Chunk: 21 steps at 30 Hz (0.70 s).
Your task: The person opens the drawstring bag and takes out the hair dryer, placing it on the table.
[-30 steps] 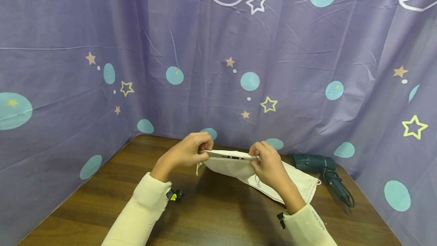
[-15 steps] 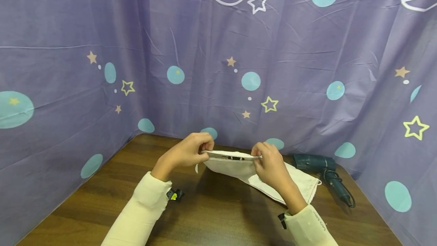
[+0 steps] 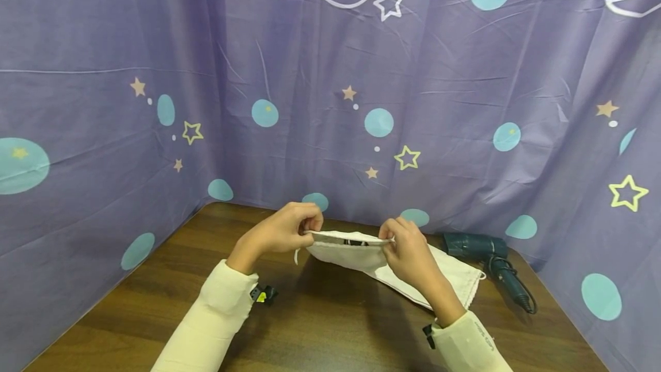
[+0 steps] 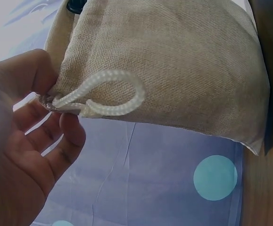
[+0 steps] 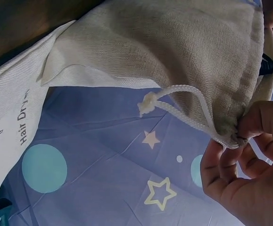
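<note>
Both hands hold the mouth of a cream cloth drawstring bag (image 3: 346,254) above the table. My left hand (image 3: 281,228) pinches the left corner of the rim between thumb and fingers. At the other corner my right hand (image 3: 410,251) pinches the rim likewise. The mouth gapes slightly, and a dark object (image 5: 267,65) shows inside; its kind is hidden. A looped white cord (image 4: 127,75) hangs by the left fingers, and a knotted cord (image 5: 183,89) by the right ones. Beneath the right wrist lies a second white bag (image 3: 454,271), printed "Hair Dryer" in the right wrist view.
A dark green hair dryer (image 3: 475,245) with its handle and cord (image 3: 511,286) lies at the right back of the brown wooden table (image 3: 320,326). A purple curtain (image 3: 310,62) with stars and circles hangs behind and along the sides.
The right hand has shifted slightly right with its corner of the rim. The bag's mouth gapes a little more, and more of the dark object shows. The left hand has hardly moved.
</note>
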Motion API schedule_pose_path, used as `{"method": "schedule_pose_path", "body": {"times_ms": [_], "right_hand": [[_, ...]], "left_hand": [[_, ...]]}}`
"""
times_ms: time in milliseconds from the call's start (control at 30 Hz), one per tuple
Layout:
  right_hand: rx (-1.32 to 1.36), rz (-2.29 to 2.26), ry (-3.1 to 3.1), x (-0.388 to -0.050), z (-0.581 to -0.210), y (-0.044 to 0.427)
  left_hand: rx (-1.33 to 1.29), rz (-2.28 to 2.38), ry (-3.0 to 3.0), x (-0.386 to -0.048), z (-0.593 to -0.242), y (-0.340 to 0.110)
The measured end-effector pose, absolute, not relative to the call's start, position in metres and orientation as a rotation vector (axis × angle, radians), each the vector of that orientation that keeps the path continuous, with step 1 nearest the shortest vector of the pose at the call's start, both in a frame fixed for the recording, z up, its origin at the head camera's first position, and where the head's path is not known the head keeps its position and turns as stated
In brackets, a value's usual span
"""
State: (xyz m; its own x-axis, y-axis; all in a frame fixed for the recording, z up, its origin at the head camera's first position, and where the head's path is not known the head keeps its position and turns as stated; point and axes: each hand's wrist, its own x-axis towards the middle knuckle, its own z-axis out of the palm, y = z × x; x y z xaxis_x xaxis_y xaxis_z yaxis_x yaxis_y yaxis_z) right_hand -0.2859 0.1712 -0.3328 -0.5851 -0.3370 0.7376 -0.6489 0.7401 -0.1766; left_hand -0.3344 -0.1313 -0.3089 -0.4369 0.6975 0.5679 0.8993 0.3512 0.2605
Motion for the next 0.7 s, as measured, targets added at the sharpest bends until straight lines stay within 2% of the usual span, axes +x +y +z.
{"method": "schedule_pose_path", "body": {"times_ms": [700], "right_hand": [[0.823, 0.524, -2.26, -0.297, -0.36, 0.17]], "left_hand": [[-1.366, -0.832, -2.577, -0.34, -0.321, -0.131]]}}
